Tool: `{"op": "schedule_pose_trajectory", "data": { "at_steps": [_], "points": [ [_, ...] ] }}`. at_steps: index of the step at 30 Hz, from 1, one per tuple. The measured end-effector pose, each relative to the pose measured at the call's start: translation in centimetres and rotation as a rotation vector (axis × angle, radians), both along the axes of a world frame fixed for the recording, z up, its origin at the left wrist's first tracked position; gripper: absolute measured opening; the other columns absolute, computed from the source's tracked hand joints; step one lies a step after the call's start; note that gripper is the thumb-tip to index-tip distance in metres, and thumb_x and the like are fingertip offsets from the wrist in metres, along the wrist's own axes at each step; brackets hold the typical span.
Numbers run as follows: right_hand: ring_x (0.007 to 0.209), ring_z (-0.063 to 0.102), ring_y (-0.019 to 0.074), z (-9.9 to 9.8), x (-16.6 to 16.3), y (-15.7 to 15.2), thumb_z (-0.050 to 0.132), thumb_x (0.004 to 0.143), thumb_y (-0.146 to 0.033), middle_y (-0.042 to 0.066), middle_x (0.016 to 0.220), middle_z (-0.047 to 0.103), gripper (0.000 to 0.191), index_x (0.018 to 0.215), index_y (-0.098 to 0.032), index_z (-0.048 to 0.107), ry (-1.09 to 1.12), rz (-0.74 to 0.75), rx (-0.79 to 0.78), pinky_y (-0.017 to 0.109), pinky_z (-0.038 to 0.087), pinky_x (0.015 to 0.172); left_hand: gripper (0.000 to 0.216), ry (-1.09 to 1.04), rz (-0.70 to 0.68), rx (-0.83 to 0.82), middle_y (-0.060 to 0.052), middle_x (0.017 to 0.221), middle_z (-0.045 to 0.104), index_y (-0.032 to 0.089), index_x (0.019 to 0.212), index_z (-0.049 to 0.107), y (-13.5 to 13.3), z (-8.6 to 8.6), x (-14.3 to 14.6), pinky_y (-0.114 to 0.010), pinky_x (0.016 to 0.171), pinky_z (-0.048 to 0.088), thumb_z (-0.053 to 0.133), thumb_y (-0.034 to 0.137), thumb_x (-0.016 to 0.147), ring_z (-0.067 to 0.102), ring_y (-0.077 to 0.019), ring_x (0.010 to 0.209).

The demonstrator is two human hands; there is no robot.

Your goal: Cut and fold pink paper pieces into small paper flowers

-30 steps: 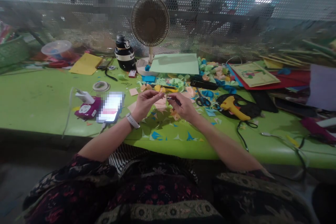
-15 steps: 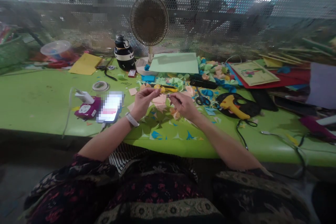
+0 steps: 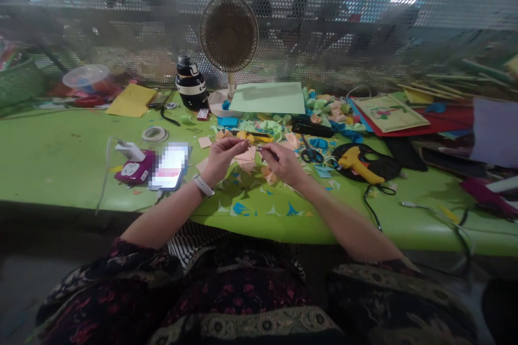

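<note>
Both of my hands are raised close together over paper scraps at the middle of the green table. My left hand (image 3: 222, 160) has thumb and forefinger pinched together; whatever is between them is too small to name. Facing it, my right hand (image 3: 284, 164) is closed with its fingertips around a thin dark thing that I cannot make out. A small gap separates the two sets of fingertips. Below them lie peach paper squares (image 3: 246, 158). Dark-handled scissors (image 3: 311, 155) rest just right of my right hand, and a yellow glue gun (image 3: 360, 164) lies farther right.
A phone (image 3: 170, 167) and a purple power block (image 3: 135, 170) are at left, near a tape roll (image 3: 155, 133). Behind stand a black bottle (image 3: 191, 86) and a fan (image 3: 229, 35). Pale green sheets (image 3: 267, 97) and a folded-paper heap (image 3: 335, 110) lie at the back. Cables trail at right.
My fingertips have shifted very slightly, and the gap between my two hands looks much the same. The camera view has tilted a little; the table's things stay where they were.
</note>
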State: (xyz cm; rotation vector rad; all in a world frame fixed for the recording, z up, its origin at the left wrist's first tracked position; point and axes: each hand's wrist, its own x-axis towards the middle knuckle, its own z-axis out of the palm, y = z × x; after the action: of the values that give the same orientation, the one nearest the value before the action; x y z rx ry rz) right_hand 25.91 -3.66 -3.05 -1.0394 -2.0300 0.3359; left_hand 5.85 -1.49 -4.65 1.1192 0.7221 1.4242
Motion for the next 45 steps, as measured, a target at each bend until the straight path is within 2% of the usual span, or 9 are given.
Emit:
{"op": "schedule_pose_trajectory", "data": {
  "at_steps": [3,13,22,31,45],
  "points": [
    [0.081,0.068,0.0214,-0.04,-0.04,0.06,0.049,0.1,-0.05,0.008,0.092,0.075,0.034,0.099,-0.021,0.067,0.006,0.007,0.019,0.034,0.053,0.074,0.03,0.011,-0.003,-0.014,-0.004,0.08,0.076,0.017,0.082,0.077,-0.04,-0.01,0.01,-0.031,0.082,0.059,0.09,0.041,0.067,0.072,-0.0128,0.075],
    [0.084,0.069,0.0227,-0.16,0.02,0.26,0.05,0.101,-0.046,0.009,0.093,0.075,0.033,0.099,-0.02,0.069,-0.011,0.015,0.043,0.036,0.053,0.076,0.033,0.049,0.024,0.02,-0.004,0.075,0.075,0.017,0.079,0.078,-0.38,0.66,0.04,-0.029,0.077,0.059,0.086,0.048,0.069,0.069,-0.0119,0.07],
    [0.086,0.069,0.0223,-0.05,0.12,0.2,0.051,0.1,-0.047,0.009,0.096,0.075,0.032,0.1,-0.02,0.069,-0.024,0.01,0.069,0.036,0.054,0.079,0.034,0.039,0.034,0.024,-0.003,0.075,0.074,0.018,0.078,0.077,-0.19,0.46,0.11,-0.028,0.076,0.059,0.085,0.05,0.07,0.069,-0.0108,0.07],
    [0.087,0.067,0.0224,0.06,0.13,0.03,0.061,0.095,-0.049,0.008,0.093,0.072,0.027,0.099,-0.023,0.069,0.007,-0.024,0.053,0.037,0.053,0.08,0.036,0.038,0.009,0.005,-0.003,0.074,0.074,0.017,0.078,0.077,-0.36,0.62,0.15,-0.031,0.079,0.06,0.088,0.049,0.066,0.07,-0.0124,0.07],
    [0.084,0.064,0.0222,-0.6,0.27,0.42,0.059,0.097,-0.044,0.006,0.085,0.069,0.024,0.09,-0.024,0.069,-0.002,-0.048,0.155,0.036,0.051,0.075,0.037,0.066,0.023,0.007,-0.004,0.076,0.075,0.017,0.078,0.077,-0.48,0.75,0.19,-0.032,0.08,0.06,0.088,0.05,0.066,0.071,-0.0131,0.072]
  ]
}}
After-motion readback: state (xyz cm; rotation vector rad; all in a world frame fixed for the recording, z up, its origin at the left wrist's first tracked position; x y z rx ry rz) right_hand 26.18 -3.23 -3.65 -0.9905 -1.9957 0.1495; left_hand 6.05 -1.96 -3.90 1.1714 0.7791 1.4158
